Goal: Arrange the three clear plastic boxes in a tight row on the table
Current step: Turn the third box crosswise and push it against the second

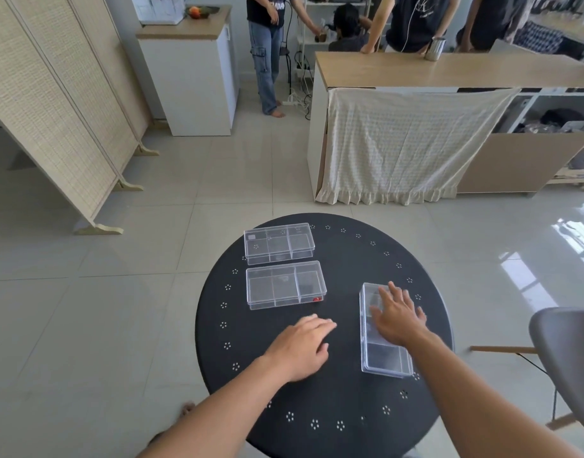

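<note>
Three clear plastic boxes lie on a round black table (333,398). The far box (279,243) and the middle box (285,285) lie crosswise at the left, one behind the other, with a narrow gap between them. The third box (384,357) lies lengthwise at the right, turned a quarter against the other two. My right hand (398,314) rests flat on its lid, fingers spread, hiding the box's middle. My left hand (302,347) hovers or rests on the table in front of the middle box, fingers loosely apart, holding nothing.
A grey chair (568,361) stands close to the table's right edge. Beyond the table are a counter draped with a white cloth (402,143), a folding screen (52,104) at the left, and several people at the back.
</note>
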Available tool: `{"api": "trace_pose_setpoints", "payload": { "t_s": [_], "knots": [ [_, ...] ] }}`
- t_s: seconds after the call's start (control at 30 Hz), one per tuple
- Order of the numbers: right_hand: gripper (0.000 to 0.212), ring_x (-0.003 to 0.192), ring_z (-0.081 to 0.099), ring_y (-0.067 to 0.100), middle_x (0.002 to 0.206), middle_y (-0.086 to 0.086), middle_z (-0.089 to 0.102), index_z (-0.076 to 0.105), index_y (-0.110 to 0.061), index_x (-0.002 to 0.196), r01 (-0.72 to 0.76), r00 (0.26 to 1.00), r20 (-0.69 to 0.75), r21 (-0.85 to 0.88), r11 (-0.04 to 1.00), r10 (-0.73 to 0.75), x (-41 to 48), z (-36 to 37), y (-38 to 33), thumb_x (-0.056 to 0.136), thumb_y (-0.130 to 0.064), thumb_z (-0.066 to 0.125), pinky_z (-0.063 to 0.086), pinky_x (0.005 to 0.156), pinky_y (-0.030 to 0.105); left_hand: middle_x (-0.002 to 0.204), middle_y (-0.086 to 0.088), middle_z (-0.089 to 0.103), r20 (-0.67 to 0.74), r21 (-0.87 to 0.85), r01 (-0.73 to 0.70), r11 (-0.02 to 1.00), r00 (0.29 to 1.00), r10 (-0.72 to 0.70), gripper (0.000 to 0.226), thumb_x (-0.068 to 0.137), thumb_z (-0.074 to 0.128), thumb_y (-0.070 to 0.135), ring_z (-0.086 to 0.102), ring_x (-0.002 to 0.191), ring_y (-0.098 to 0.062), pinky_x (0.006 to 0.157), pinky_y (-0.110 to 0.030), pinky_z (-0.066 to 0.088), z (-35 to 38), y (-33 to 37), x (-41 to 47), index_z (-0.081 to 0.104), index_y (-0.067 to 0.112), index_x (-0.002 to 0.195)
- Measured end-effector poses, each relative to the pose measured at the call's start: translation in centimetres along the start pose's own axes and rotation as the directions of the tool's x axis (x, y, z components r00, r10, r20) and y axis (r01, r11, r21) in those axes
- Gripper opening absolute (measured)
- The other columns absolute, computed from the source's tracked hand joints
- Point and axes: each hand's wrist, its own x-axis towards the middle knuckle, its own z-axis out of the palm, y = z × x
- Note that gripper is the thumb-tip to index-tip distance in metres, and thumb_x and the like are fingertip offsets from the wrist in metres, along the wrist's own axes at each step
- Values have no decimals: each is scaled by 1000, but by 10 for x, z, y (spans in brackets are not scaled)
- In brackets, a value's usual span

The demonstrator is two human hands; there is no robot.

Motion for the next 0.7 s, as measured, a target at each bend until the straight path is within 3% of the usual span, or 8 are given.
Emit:
{"api": "trace_pose_setpoints", "payload": {
  "t_s": [0.13, 0.27, 0.33, 0.47, 0.6, 0.7],
  "knots": [
    [70, 166, -2, 40, 181, 6, -8, 9, -25, 172, 42, 993, 112, -71, 997, -34, -17, 11, 15, 110, -49, 31, 13, 131, 56, 175, 8, 37, 73, -20, -95, 995, 993, 96, 60, 109, 48, 27, 22, 166, -16, 126, -53, 39, 23, 36, -6, 37, 24, 168],
    [86, 157, 17, 41, 175, 10, 14, 20, -19, 166, 0, 992, 124, -118, 993, 15, -6, 35, 21, 91, -61, 27, 30, 119, 58, 177, 13, 32, 142, -19, -91, 996, 986, 93, 61, 108, 47, 31, 18, 168, -17, 125, -59, 39, 39, 47, -16, 35, 28, 167],
    [83, 150, 27, 40, 169, 13, 22, 24, -14, 162, -35, 995, 94, -102, 994, 45, -13, 35, 9, 91, -56, 33, 37, 115, 55, 179, 17, 25, 161, 2, -54, 999, 985, 53, 62, 109, 45, 34, 15, 168, -18, 125, -62, 35, 41, 42, -21, 32, 30, 169],
    [54, 148, 37, 40, 158, 17, 39, 43, -2, 152, 24, 993, 115, -224, 974, 2, -58, 6, -29, 109, -34, 42, 36, 119, 44, 175, 20, 31, 72, 110, -3, 994, 997, -5, 55, 110, 42, 34, 19, 167, -24, 122, -56, 39, 32, 27, -32, 39, 30, 165],
    [42, 124, 61, 39, 137, 17, 58, 64, -6, 132, 64, 994, 95, -123, 990, -52, -60, 15, -41, 102, -32, 50, 51, 102, 41, 176, 16, 31, -20, 153, 137, 979, 991, -135, 55, 112, 41, 38, 21, 166, -22, 122, -51, 39, 22, 4, -41, 38, 28, 166],
    [44, 115, 65, 39, 126, 19, 67, 69, -5, 119, 141, 987, 92, -97, 985, -132, -66, 22, -58, 96, -32, 44, 55, 92, 42, 178, 14, 29, -85, 158, 237, 959, 970, -226, 58, 112, 39, 41, 21, 166, -22, 126, -48, 36, 17, -16, -51, 35, 27, 169]
  ]
}}
